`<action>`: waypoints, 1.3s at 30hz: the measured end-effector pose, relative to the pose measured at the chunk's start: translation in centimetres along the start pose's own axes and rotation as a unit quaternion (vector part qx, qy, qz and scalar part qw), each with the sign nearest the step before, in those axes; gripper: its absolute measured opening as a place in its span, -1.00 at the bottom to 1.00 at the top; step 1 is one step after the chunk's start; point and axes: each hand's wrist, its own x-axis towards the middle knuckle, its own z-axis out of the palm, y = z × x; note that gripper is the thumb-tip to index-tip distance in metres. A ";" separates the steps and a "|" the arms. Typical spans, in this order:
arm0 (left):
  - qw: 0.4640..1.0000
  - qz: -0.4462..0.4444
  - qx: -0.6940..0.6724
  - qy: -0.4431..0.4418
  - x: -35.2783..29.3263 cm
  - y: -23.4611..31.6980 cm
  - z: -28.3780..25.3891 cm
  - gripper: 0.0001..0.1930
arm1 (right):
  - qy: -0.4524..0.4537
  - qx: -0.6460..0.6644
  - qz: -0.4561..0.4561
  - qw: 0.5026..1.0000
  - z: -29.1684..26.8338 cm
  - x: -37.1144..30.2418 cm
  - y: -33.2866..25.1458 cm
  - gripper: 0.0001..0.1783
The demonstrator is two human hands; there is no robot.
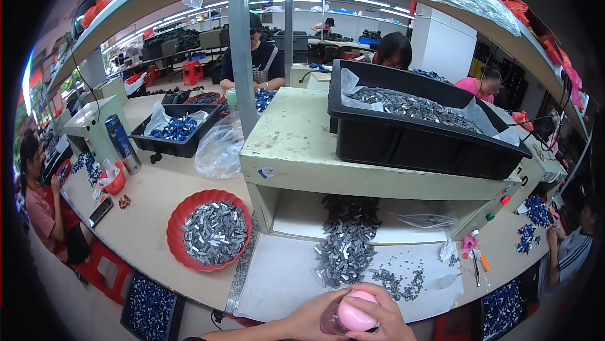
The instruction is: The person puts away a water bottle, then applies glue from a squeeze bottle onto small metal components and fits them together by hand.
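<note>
At the near edge of the bench my left hand (pixel 309 319) is closed round the see-through body of a bottle with a rounded pink lid (pixel 354 317). My right hand (pixel 387 321) grips the same bottle, its fingers over the lid; the bottle's lower part is hidden. Just beyond my hands, a heap of small grey metallic parts (pixel 345 249) spreads over the white work surface (pixel 277 278). Beside that heap lie many tiny dark pieces (pixel 403 283). To the left stands a red scalloped bowl (pixel 176 224) filled with similar grey parts.
A pale green machine housing (pixel 287 136) with an open bay carries a large black bin (pixel 403 142) of grey parts. A metal post (pixel 239 45) rises behind the bench. Tools (pixel 476 268) lie at right. Other people (pixel 252 63) work around.
</note>
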 end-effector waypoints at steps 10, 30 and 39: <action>0.911 0.171 -0.349 -0.140 1.7 2.7 -0.6 -0.17 | -0.109 0.216 -0.010 0.970 -1.8 1.3 -0.6 -0.34; 0.826 0.007 -0.489 -0.279 0.6 -1.7 0.7 0.17 | -0.168 0.353 -0.177 0.903 -1.1 3.8 0.3 -0.55; 0.994 0.062 -0.073 0.056 0.6 1.2 -2.2 0.15 | 0.028 -0.153 0.125 0.980 -0.8 0.7 -3.7 -0.24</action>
